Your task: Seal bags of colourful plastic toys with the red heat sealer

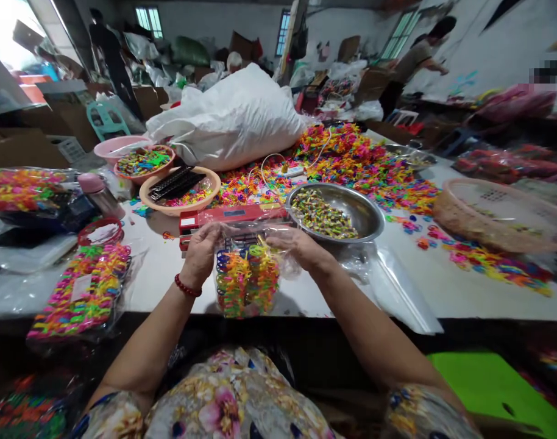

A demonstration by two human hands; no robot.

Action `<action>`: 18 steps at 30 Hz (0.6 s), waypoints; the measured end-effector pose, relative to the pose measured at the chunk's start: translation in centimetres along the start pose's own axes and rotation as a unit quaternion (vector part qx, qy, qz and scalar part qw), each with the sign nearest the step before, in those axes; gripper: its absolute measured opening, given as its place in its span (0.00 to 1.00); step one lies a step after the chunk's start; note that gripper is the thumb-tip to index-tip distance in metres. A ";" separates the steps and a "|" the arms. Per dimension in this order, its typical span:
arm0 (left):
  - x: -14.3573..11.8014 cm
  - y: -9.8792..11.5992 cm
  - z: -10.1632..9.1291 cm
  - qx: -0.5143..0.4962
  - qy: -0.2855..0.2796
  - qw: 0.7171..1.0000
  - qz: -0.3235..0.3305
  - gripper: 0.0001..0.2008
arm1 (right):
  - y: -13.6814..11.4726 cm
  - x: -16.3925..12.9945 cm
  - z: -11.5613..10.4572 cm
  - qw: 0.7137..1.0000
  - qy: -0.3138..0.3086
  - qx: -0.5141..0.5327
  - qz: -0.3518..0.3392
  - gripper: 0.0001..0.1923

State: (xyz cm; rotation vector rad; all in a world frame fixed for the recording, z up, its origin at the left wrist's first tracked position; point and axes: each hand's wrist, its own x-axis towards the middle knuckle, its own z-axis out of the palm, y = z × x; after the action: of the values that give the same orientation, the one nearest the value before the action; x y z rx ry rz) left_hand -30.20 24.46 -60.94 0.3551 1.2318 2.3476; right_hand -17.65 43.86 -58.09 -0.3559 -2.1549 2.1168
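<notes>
Over the table edge, both hands, left (pixel 200 253) and right (pixel 297 246), pinch a clear bag (pixel 247 274).

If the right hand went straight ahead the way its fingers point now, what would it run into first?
The right hand points left across the clear bag of clips, toward the left hand gripping the other side. It would likely meet the bag's top, then that hand.

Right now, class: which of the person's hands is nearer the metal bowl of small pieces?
Right. The right hand grips the clear bag just beside the metal bowl; the left hand holds the bag's far edge, farther away.
</notes>
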 end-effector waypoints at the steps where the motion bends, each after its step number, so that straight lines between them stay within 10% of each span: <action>1: -0.1 0.2 0.3 -0.009 0.003 1.000 -0.003 0.12 | 0.2 0.0 0.0 1.000 0.005 0.015 0.010 0.26; 9: -0.3 0.5 0.1 -0.038 0.071 0.991 -0.109 0.10 | 1.8 0.4 0.0 0.998 0.059 0.036 0.014 0.23; 18: 2.6 -8.0 -4.9 0.054 0.194 0.956 -0.212 0.12 | 11.8 4.2 0.5 0.965 0.185 0.147 0.113 0.22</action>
State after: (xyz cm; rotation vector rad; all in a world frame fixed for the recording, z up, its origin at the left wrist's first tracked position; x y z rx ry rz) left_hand -32.32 26.29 -70.21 -0.3288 1.4440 2.0313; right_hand -20.68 44.41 -70.19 -0.9205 -1.6333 2.2195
